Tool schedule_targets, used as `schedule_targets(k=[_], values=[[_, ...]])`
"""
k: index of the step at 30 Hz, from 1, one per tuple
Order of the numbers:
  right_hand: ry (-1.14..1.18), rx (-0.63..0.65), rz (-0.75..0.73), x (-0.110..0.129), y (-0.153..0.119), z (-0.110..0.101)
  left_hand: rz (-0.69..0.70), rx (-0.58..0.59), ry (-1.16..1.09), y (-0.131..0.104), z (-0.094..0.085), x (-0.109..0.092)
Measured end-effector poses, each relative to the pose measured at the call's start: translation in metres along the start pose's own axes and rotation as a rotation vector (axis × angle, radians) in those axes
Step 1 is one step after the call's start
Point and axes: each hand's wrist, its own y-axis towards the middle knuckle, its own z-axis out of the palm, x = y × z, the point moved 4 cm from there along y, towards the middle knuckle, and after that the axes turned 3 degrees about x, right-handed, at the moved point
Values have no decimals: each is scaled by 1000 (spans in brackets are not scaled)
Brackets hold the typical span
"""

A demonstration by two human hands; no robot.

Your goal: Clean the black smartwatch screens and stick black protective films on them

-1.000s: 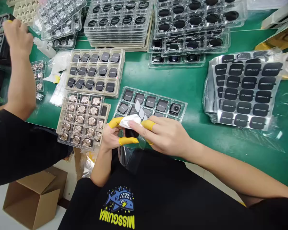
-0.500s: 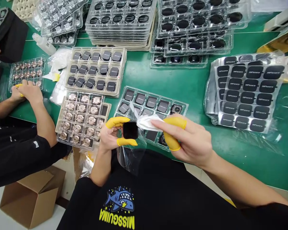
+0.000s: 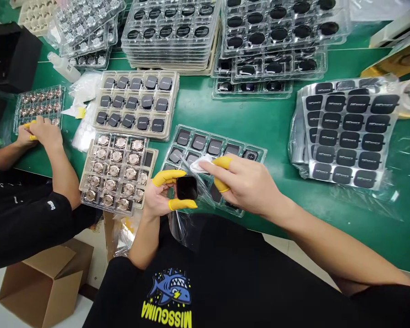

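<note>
My left hand [image 3: 160, 196], with yellow finger cots on thumb and forefinger, grips a square black smartwatch body [image 3: 186, 187] by its edges, dark screen facing up. My right hand [image 3: 248, 182], also with yellow finger cots, pinches a folded white cloth [image 3: 202, 164] just above and to the right of the watch. Between the hands a strip of clear film [image 3: 207, 189] hangs beside the watch; what holds it I cannot tell. Beneath both hands lies a clear plastic tray [image 3: 263, 152] with square black pieces and watch bodies in its pockets, partly hidden by my hands.
Left of me stand trays of round rose-gold watch parts [image 3: 114, 171] and square dark pieces [image 3: 131, 102]. Stacked trays [image 3: 169, 52] line the back. Sheets of black stickers [image 3: 350, 136] lie right. A co-worker's hands [image 3: 43, 132] are at far left, a cardboard box [image 3: 41, 287] below.
My right hand has moved left and slightly up with the cloth, nearer the watch. The clear film now lies bunched between my hands. My left hand stays nearly in place, still holding the watch.
</note>
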Motion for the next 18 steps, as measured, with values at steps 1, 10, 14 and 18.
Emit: schedule_targets(k=[1, 10, 14, 18], values=[[18, -16, 35, -3, -2, -2, 22, 3, 6, 1, 0, -3], [21, -80, -25, 12, -7, -36, 96, 64, 3, 5, 3, -13], [158, -42, -9, 17, -7, -35, 93, 82, -31, 3, 3, -9], [414, -15, 42, 17, -2, -28, -13, 83, -8, -1, 1, 0]])
